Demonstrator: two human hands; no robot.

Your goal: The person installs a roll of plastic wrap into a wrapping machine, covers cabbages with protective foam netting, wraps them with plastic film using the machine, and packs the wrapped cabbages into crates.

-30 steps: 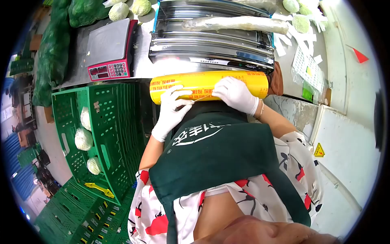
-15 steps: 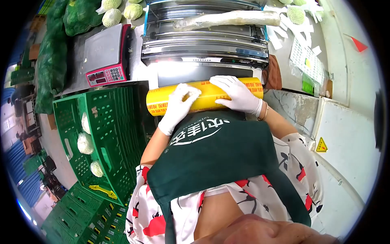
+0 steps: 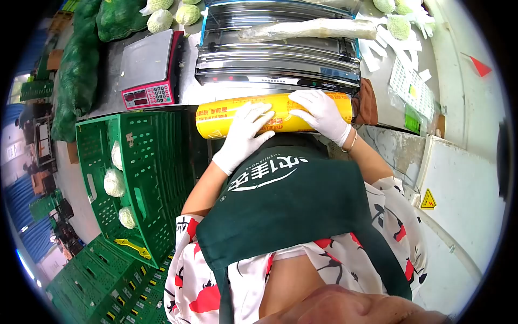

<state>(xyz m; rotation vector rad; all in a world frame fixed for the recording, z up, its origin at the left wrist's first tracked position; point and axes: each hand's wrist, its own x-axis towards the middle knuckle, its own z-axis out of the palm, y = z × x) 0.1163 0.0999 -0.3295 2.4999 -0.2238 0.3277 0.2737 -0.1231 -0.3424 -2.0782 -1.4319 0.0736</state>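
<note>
A thick yellow roll of cling film (image 3: 213, 121) with red lettering lies crosswise at the front of the wrapping machine (image 3: 270, 73), against the dark green apron. My left hand (image 3: 248, 132), in a white glove, rests on the roll left of its middle, fingers spread and palm towards it. Towards the right end, my gloved right hand (image 3: 322, 116) lies over the roll, with the fingers stretched across the top and the thumb apart. A long, narrow film-wrapped roll (image 3: 307, 29) lies across the top of the machine. The underside of the yellow roll is hidden.
A red scale (image 3: 148, 70) stands left of the machine. Below it, a green crate (image 3: 156, 183) contains several pale netted items. A label sheet (image 3: 413, 89), a brown cloth (image 3: 368, 102) and netted produce (image 3: 399, 27) lie to the right.
The yellow roll has moved away from my body towards the machine and has turned, showing different lettering. My left hand's curled fingers have spread flat over it; my right hand has moved along with it.
</note>
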